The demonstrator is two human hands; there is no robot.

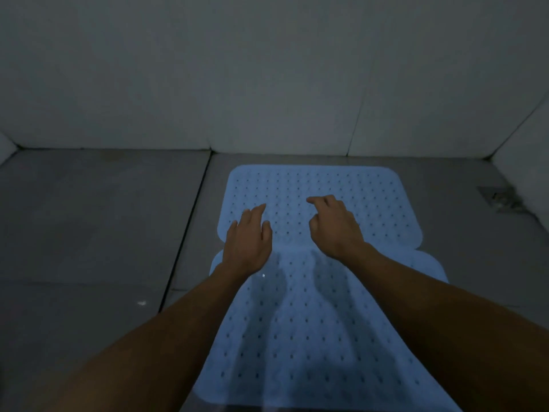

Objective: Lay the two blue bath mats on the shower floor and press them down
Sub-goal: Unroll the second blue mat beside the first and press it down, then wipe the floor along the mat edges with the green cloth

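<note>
We note two blue mats laid end to end on the grey shower floor (104, 218): far mat (326, 185) near the wall, near mat (312, 337) meeting its front edge. Left hand (248, 242) sits over the far mat's near-left corner, fingers straight, gripping nothing. Right hand (335, 227) is over the far mat, fingers loosely bent, index extended, holding nothing. Contact with the mat: cannot tell. Floor drain (500, 199) at right.
</note>
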